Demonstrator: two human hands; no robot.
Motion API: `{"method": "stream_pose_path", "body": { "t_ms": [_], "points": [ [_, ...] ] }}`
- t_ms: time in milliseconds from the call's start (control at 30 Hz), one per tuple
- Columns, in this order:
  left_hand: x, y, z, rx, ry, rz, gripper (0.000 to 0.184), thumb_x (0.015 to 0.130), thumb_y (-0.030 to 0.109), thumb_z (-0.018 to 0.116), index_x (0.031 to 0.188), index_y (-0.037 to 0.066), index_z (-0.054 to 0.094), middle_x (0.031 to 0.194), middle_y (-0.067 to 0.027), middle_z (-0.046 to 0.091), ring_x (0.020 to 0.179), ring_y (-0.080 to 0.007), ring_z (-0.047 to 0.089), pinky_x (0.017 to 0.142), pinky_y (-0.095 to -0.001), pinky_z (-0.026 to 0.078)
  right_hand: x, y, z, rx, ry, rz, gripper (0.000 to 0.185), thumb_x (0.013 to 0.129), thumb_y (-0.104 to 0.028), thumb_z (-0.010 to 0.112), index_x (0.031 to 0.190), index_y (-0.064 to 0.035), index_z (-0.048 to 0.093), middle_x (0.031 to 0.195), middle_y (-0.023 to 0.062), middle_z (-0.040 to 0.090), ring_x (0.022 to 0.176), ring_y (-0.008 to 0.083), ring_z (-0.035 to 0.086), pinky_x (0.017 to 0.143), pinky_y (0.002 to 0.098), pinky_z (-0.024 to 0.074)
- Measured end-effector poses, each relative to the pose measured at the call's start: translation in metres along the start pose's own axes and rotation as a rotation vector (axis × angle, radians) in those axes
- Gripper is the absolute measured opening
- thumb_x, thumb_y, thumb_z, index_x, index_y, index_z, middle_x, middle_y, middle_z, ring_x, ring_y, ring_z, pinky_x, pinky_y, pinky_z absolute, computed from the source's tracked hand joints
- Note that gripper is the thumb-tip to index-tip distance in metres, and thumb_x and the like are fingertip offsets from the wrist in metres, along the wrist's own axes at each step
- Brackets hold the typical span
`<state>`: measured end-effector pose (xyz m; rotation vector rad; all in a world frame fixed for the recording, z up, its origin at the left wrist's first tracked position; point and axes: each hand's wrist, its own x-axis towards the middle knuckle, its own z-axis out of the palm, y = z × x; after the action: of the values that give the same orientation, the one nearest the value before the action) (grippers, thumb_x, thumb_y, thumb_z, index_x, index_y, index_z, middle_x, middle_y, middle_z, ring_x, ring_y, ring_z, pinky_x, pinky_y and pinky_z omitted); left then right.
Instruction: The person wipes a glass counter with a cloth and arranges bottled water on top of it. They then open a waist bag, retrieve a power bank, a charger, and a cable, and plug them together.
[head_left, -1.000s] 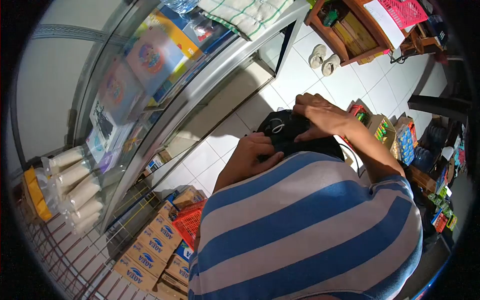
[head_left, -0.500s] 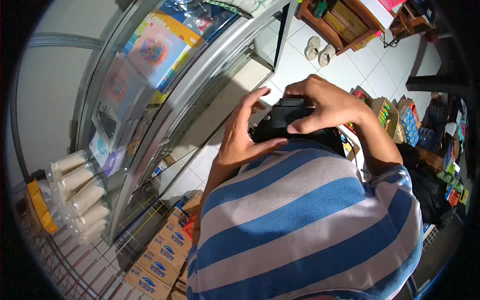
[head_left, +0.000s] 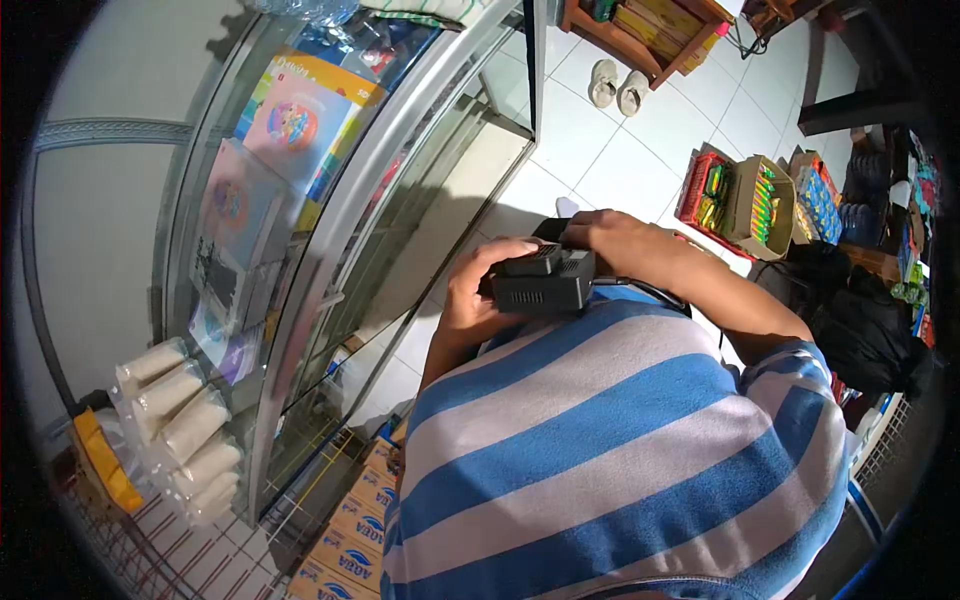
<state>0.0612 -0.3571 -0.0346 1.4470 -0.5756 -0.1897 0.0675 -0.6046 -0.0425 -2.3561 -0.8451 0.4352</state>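
Note:
In front of my striped shirt, my left hand grips a black box-shaped device with slotted vents, its fingers over the top and side. My right hand is just beyond the device's right side, fingers curled down against something dark. What those fingertips hold is hidden behind the device. A black cable runs from near the device toward the right, along the shirt.
On the left stands a glass display case with boxed goods, and bags of white contents beside it. Aqua cartons are stacked below. Snack boxes and a pair of shoes sit on the tiled floor.
My left hand has closed on the black device, which now sits lower and farther left, turned with its vents showing. My right hand has shifted from its top to behind its right side.

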Motion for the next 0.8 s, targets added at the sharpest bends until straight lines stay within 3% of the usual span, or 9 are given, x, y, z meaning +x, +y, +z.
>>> {"method": "stream_pose_path", "body": {
  "t_ms": [33,167,333,500,800],
  "points": [
    [-0.004,-0.003,0.0,-0.002,-0.007,0.0,0.063,0.061,0.005,0.082,0.118,0.001,0.057,0.113,-0.0148,0.064,0.099,-0.0254,0.062,0.089,-0.0348,0.047,-0.001,0.006,0.01,0.0,0.005,0.006,0.015,0.087,-0.007,0.051,0.088,0.0026,0.061,0.093,0.0165,0.064,0.082,0.0308,0.061,0.076,0.038,0.0484],
    [-0.022,-0.012,0.003,-0.109,0.137,-0.09,0.062,0.059,0.006,0.084,0.115,0.001,0.058,0.112,-0.0143,0.064,0.099,-0.0255,0.061,0.09,-0.0348,0.047,-0.001,0.032,0.043,0.191,0.117,-0.377,0.014,0.083,-0.007,0.054,0.092,0.0013,0.06,0.099,0.0169,0.062,0.093,0.0326,0.06,0.082,0.0395,0.0479],
    [-0.022,-0.015,0.001,-0.138,0.165,-0.191,0.064,0.058,0.007,0.085,0.116,0.002,0.058,0.111,-0.0138,0.064,0.099,-0.0253,0.061,0.09,-0.035,0.046,0.014,0.011,0.037,0.199,-0.078,-0.16,0.011,0.084,-0.009,0.054,0.09,0.0004,0.058,0.093,0.0159,0.061,0.09,0.0306,0.06,0.081,0.0403,0.048],
    [-0.02,-0.01,0.01,-0.136,0.238,-0.262,0.063,0.06,0.009,0.084,0.116,0.002,0.058,0.111,-0.013,0.063,0.097,-0.0247,0.061,0.09,-0.0345,0.046,0.01,0.021,0.065,0.164,0.113,-0.19,0.011,0.085,-0.011,0.054,0.084,-0.0012,0.057,0.091,0.0146,0.061,0.085,0.0294,0.059,0.078,0.0378,0.0483],
    [-0.025,-0.012,0.01,-0.16,0.252,-0.281,0.064,0.063,0.008,0.083,0.119,0.001,0.053,0.11,-0.0124,0.062,0.096,-0.0237,0.06,0.09,-0.0346,0.045,0.016,0.076,0.085,-0.093,-0.031,-0.366,0.021,0.08,-0.018,0.061,0.088,-0.0008,0.054,0.085,0.0137,0.06,0.079,0.0292,0.059,0.072,0.0354,0.0477]
  ]
}}
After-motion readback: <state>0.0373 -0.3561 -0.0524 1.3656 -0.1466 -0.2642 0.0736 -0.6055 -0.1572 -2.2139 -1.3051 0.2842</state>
